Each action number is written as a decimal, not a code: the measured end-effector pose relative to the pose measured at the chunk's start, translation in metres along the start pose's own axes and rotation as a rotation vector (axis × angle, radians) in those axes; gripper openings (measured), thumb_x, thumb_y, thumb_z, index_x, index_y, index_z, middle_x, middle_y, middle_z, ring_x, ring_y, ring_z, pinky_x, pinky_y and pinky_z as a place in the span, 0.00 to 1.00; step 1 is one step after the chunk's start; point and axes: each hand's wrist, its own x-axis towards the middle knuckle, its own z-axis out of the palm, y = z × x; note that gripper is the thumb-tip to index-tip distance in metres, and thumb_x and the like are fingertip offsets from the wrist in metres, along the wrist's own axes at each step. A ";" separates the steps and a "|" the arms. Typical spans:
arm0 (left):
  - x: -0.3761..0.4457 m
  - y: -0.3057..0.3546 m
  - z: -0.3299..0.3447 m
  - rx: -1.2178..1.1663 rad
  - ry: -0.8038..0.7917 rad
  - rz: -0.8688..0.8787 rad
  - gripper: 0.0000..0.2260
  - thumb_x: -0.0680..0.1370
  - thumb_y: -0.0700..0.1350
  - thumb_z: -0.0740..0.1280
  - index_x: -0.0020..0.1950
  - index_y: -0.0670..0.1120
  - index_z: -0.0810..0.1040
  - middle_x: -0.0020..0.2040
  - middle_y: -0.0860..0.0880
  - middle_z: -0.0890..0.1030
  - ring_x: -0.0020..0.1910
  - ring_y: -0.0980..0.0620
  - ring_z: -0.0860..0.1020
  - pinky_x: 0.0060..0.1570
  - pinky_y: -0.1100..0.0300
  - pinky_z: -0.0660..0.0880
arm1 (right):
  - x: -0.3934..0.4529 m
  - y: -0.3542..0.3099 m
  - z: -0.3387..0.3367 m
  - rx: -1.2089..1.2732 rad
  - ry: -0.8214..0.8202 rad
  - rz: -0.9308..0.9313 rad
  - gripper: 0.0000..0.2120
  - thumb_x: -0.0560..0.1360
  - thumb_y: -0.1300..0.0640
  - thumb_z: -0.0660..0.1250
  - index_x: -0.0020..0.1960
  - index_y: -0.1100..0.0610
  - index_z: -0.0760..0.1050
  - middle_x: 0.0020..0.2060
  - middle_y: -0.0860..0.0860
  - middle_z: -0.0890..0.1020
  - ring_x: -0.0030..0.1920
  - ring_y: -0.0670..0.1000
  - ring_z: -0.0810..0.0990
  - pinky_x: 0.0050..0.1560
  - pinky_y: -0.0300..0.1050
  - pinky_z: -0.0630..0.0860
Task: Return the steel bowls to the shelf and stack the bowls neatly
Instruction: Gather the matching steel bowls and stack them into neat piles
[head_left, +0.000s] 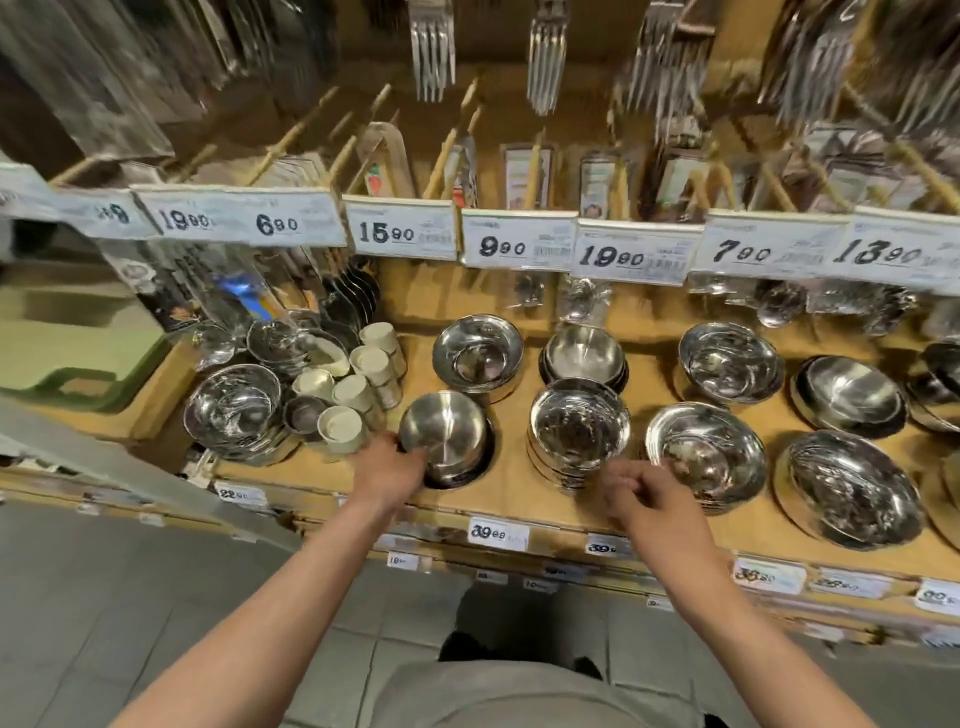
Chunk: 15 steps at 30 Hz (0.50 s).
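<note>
The tilted bowl (444, 434) sits near the front of the shelf (514, 493), leaning on a darker bowl beneath. The left hand (387, 465) grips its near rim. The right hand (647, 493), loosely curled, holds nothing, just near the bowl stack (579, 436). Lower the bowl level until it nests concentrically. Left of it, cream cups (358, 384) stand clustered.

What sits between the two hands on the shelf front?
Head view: only bare shelf between left hand on the matte bowl and right hand.
</note>
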 end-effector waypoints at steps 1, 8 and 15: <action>0.002 0.000 0.000 0.024 -0.018 0.011 0.13 0.78 0.46 0.71 0.58 0.39 0.80 0.52 0.41 0.84 0.53 0.40 0.82 0.56 0.46 0.80 | -0.003 0.001 0.004 0.003 0.001 0.006 0.08 0.79 0.60 0.65 0.48 0.50 0.81 0.44 0.45 0.85 0.47 0.49 0.82 0.53 0.46 0.78; 0.014 -0.001 -0.003 0.085 -0.088 0.001 0.06 0.78 0.46 0.66 0.43 0.44 0.78 0.37 0.45 0.84 0.44 0.41 0.85 0.43 0.52 0.81 | -0.024 0.014 0.033 0.013 -0.020 0.087 0.09 0.80 0.58 0.64 0.49 0.49 0.82 0.36 0.44 0.84 0.38 0.45 0.80 0.49 0.54 0.79; 0.024 0.013 -0.002 0.186 -0.117 -0.019 0.09 0.78 0.46 0.68 0.50 0.40 0.78 0.44 0.43 0.84 0.43 0.43 0.84 0.46 0.51 0.84 | -0.033 0.018 0.058 -0.022 -0.053 0.150 0.09 0.80 0.57 0.64 0.46 0.48 0.82 0.39 0.41 0.84 0.43 0.45 0.82 0.54 0.53 0.81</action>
